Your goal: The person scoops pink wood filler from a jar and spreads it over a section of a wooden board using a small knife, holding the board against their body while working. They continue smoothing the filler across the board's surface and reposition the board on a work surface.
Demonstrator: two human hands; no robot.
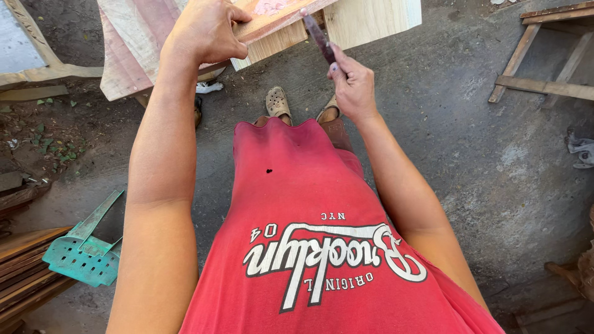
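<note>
A: We've got our left hand clamped over the wooden board, steadying it?

B: Yep, and just beside it our right hand pinches the thin dark tool, tip touching that board's edge.

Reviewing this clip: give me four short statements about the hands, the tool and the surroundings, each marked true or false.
1. The left hand grips the edge of a wooden board. True.
2. The right hand is empty. False: it holds a thin dark tool, its tip at the board.
3. A green perforated metal piece lies on the ground at the person's left. True.
4. The person wears a blue shirt. False: the shirt is red.
</note>
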